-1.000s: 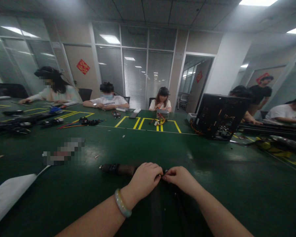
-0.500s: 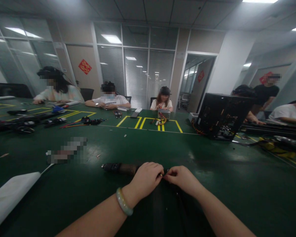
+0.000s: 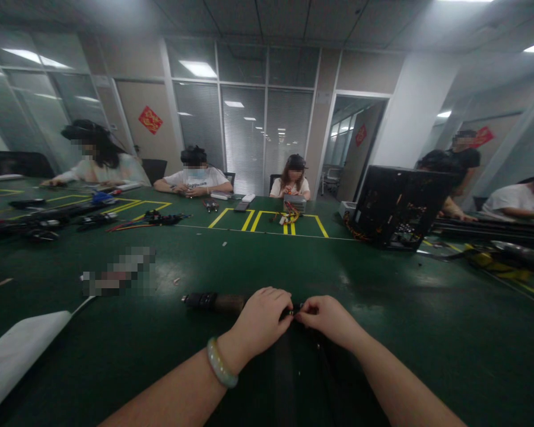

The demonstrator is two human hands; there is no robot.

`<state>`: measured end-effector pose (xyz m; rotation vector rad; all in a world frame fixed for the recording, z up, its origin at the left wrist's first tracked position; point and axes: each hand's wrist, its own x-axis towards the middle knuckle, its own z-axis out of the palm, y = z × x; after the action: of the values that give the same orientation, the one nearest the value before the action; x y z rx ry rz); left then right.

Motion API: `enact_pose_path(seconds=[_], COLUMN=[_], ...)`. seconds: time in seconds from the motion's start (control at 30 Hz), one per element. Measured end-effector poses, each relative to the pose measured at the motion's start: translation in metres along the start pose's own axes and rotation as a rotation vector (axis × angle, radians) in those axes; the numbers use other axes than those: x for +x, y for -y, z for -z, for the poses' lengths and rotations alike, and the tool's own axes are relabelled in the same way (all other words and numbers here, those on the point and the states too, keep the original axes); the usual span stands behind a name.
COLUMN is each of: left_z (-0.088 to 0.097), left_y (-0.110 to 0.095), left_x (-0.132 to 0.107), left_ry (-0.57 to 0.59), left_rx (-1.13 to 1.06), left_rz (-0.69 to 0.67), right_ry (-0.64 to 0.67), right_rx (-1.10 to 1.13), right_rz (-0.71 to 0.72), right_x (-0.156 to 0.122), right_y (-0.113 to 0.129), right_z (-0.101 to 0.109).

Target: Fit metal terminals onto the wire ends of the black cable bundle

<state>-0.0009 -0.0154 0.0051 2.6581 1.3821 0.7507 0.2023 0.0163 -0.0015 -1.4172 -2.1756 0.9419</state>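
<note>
A dark cylindrical tool [image 3: 229,303] with a ringed black collar and a small metal tip lies sideways on the green table. My left hand [image 3: 267,311], a jade-like bangle [image 3: 221,363] on its wrist, is closed over the tool's right part, hiding it. Close by on the right, my right hand [image 3: 323,314] has thumb and forefinger pinched at the tool's dark end. Whatever sits between those fingertips is too small and dark to make out. A dark strip, perhaps a cord, runs down the table below the hands.
A white power bank-like slab [image 3: 24,356] with a cable leads to a blurred-out device [image 3: 120,273] on the left. Black cable bundles [image 3: 155,217] lie beyond. A black computer case [image 3: 403,207] stands at right. Several people sit around the table's far side.
Both hands stay nearly in place over the tool, with only slight finger shifts. The whole view has moved a little. Across the table, the person at far left has stretched an arm out.
</note>
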Motion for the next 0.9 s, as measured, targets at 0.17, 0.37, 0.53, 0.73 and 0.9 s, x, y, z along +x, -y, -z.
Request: enact_pose_path(seconds=[0.17,0.37,0.53,0.73,0.9], left_z=[-0.0026,-0.0017,-0.0008,-0.0016,-0.0013], left_y=[0.0024,0.0028,0.0032,0.0047,0.0035], left_x=[0.0005,-0.0003,-0.0012,-0.0005,-0.0006], left_ry=[-0.002,-0.021,-0.02,-0.004,-0.017], left_rx=[-0.017,0.013,0.004,0.009,-0.001], left_rz=[-0.055,-0.016,-0.029,-0.053,-0.022], right_ry=[0.007,0.025,0.03,0.028,0.027], right_rx=[0.01,0.055,0.059,0.053,0.056], right_rz=[0.008,-0.014,-0.04,-0.046,-0.048], right_x=[0.0004,-0.0006,-0.0012,-0.0006,-0.0001], right_y=[-0.0002,0.0003,0.0018,0.0004,0.0002], right_z=[-0.0029,-0.0033,-0.002,-0.0024,-0.003])
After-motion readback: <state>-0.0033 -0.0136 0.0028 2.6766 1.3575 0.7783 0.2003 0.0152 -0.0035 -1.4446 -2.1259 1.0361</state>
